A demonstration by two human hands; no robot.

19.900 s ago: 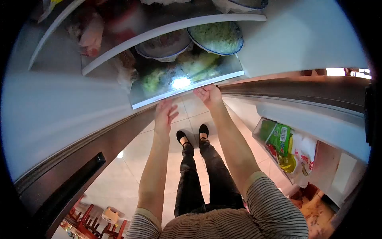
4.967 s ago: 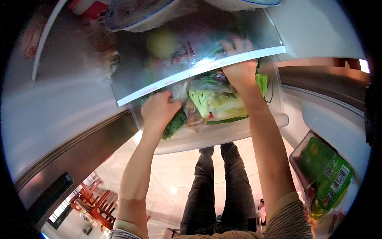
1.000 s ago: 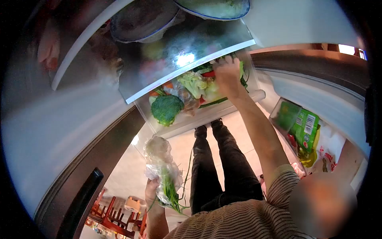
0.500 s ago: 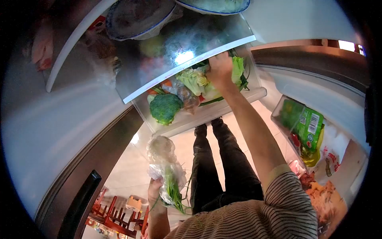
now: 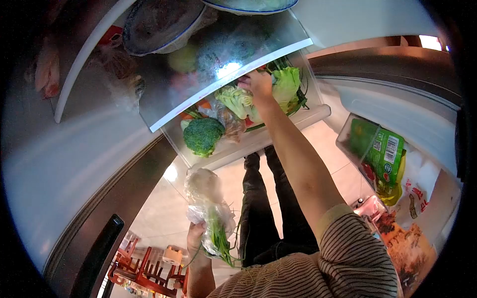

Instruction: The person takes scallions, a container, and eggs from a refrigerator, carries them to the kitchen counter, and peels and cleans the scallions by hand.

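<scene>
My left hand [image 5: 196, 235] is closed around a clear plastic bag [image 5: 202, 186] below the drawer. Long thin green stalks [image 5: 216, 236], like scallions, show through its lower part and stick out. My right hand [image 5: 259, 83] reaches into the open clear fridge drawer [image 5: 238, 150], over the vegetables and close under the shelf's white front edge [image 5: 233, 82]. Its fingers bend left above a pale green leafy vegetable [image 5: 236, 102]; their tips are partly hidden. More leafy greens [image 5: 286, 85] lie right of that wrist. Broccoli [image 5: 203, 136] sits at the drawer's left front, beside a plastic-wrapped item [image 5: 231, 124].
Bowls with blue rims [image 5: 161, 27] stand on the glass shelf above. On the right, the open fridge door's bin [image 5: 355, 141] holds a green package [image 5: 387, 151]. The other door [image 5: 99, 208] stands open at left. Red-brown wooden chairs [image 5: 144, 270] are beyond it.
My right hand has moved left within the drawer, from between the leafy greens to above the left one. My left hand keeps its bag nearly in place. The view has shifted slightly.
</scene>
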